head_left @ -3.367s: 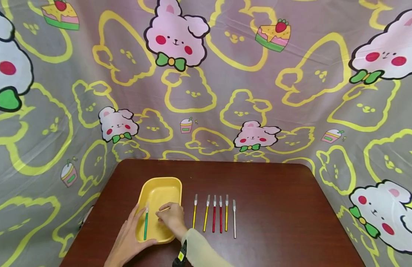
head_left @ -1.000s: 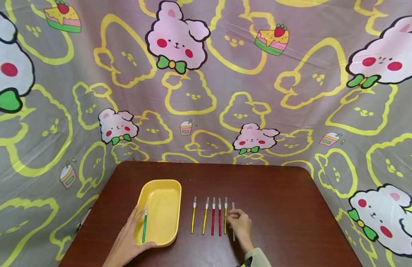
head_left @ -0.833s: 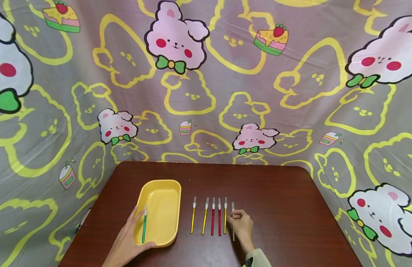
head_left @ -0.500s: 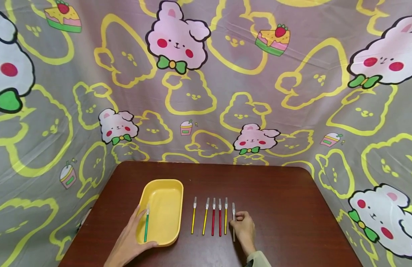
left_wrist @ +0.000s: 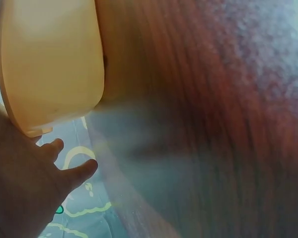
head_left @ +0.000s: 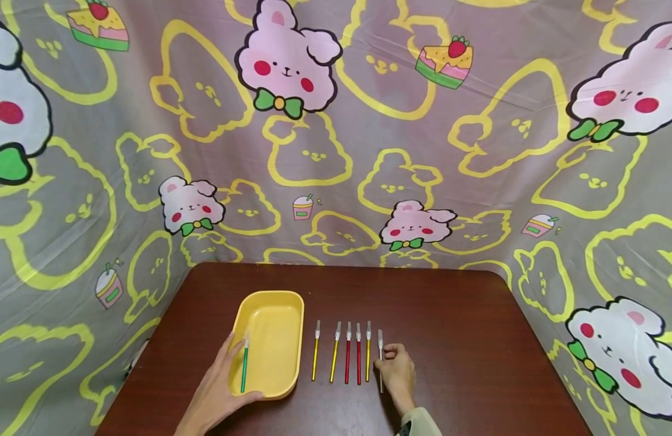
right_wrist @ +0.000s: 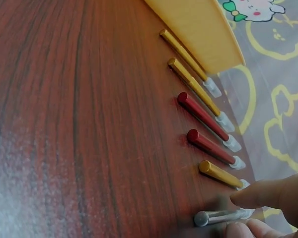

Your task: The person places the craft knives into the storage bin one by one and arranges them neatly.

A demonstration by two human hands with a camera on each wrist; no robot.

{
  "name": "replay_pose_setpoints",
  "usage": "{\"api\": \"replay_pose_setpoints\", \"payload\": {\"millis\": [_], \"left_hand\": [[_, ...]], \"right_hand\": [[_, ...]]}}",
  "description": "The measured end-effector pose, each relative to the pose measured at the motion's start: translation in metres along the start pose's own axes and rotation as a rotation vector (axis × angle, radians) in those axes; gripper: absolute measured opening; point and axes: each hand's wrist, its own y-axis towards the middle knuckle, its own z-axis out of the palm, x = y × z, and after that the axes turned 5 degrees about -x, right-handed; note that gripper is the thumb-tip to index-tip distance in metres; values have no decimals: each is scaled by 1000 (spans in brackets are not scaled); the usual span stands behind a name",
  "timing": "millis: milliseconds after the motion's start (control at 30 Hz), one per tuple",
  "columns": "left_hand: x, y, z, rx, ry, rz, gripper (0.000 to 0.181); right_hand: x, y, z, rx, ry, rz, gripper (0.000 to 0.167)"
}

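My left hand (head_left: pixel 216 384) lies along the left side and near corner of the yellow tray (head_left: pixel 301 339), fingers and thumb spread against it; in the left wrist view the hand (left_wrist: pixel 27 173) is beside the tray (left_wrist: pixel 52 59). A green pen (head_left: pixel 244 369) with a clear cap lies inside, near those fingers. My right hand (head_left: pixel 398 374) is at the silver pen (head_left: pixel 381 345), rightmost in the row. The right wrist view has this hand's fingers (right_wrist: pixel 260 194) on both sides of the silver pen (right_wrist: pixel 216 217), with a gap visible beside the upper finger.
Left of the silver pen lie capped pens: yellow (head_left: pixel 368 360), two red (head_left: pixel 359 363) (head_left: pixel 347 363), and two more yellow (head_left: pixel 334 361) (head_left: pixel 315 357). Brown table (head_left: pixel 450 339) extends to the right and behind. Patterned cloth (head_left: pixel 336 139) hangs around its back and sides.
Since the oldest frame, my right hand has left the tray and come to the silver pen, shifting slightly right lately. My left hand and the tray have slid a little to the right.
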Motion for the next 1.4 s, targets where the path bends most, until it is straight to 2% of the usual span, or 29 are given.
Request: {"api": "replay_pose_setpoints", "payload": {"millis": [267, 467, 633, 800, 1067, 1233, 1400], "left_hand": [[1, -2, 2, 10, 27, -8, 120], [-1, -1, 0, 43, 51, -27, 122], [-3, 1, -1, 55, 63, -26, 122], [-5, 3, 4, 60, 78, -11, 124], [-11, 3, 10, 30, 73, 30, 125], [-11, 4, 11, 40, 76, 16, 125], [-11, 4, 12, 29, 66, 19, 125]], "right_hand": [[0, 0, -1, -7, -12, -28, 28], [-1, 0, 0, -10, -26, -37, 27], [-2, 1, 1, -36, -58, -90, 21], [-2, 3, 2, -56, -76, -126, 15], [3, 5, -2, -44, -52, -131, 9], [11, 5, -6, -28, -26, -126, 7], [26, 6, -11, 50, 98, -80, 10]]}}
